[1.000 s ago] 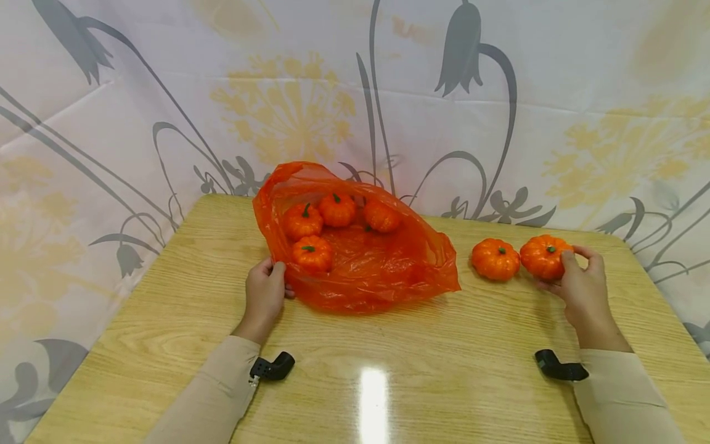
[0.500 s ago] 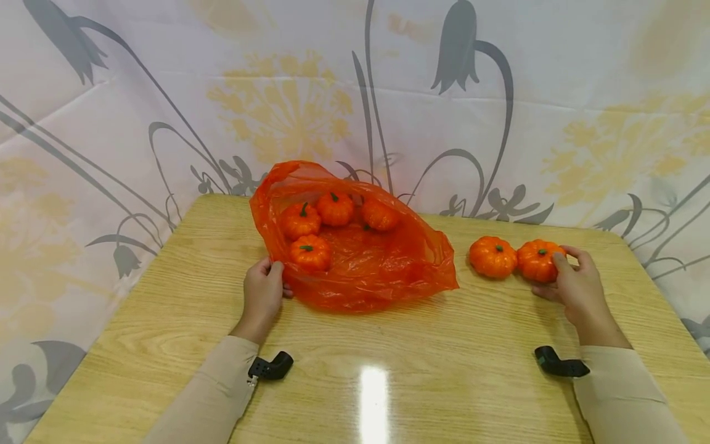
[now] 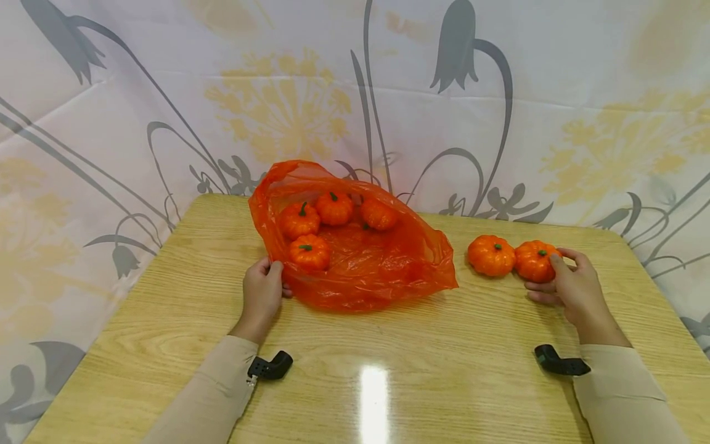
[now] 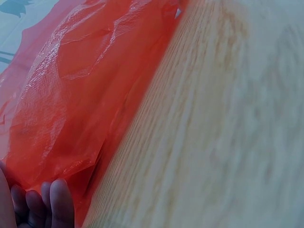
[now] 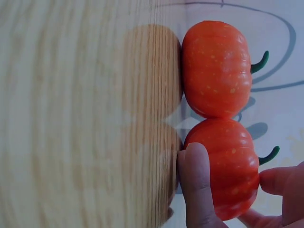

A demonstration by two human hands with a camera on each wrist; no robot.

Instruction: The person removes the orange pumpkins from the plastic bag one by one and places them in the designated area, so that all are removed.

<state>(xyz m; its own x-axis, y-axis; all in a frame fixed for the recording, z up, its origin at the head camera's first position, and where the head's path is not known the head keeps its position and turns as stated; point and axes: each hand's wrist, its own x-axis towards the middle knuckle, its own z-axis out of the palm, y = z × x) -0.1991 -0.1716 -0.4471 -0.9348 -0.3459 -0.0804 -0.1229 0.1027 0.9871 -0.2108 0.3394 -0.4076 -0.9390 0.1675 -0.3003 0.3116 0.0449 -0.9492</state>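
Observation:
An orange plastic bag (image 3: 383, 271) lies on the table with its mouth spread wide, several small orange pumpkins with green stems inside it, such as the front pumpkin (image 3: 309, 252). My left hand (image 3: 262, 295) pinches the bag's near left edge; in the left wrist view its fingers (image 4: 61, 204) are curled by the orange film. To the right of the bag, two pumpkins sit side by side, touching. My right hand (image 3: 577, 293) holds the outer pumpkin (image 3: 535, 261) between thumb and fingers. The inner pumpkin (image 3: 491, 256) stands untouched by the hand.
All this is on a pale wooden table (image 3: 410, 357), with a bright reflection near its front. A cloth (image 3: 410, 123) printed with flowers hangs behind the table. Black straps with camera mounts, such as the left mount (image 3: 272, 365), sit at both wrists.
My right hand has moved the outer pumpkin slightly left and nearer, up against the inner one. Its lower fingers now show more below the pumpkin. The left hand stays at the bag.

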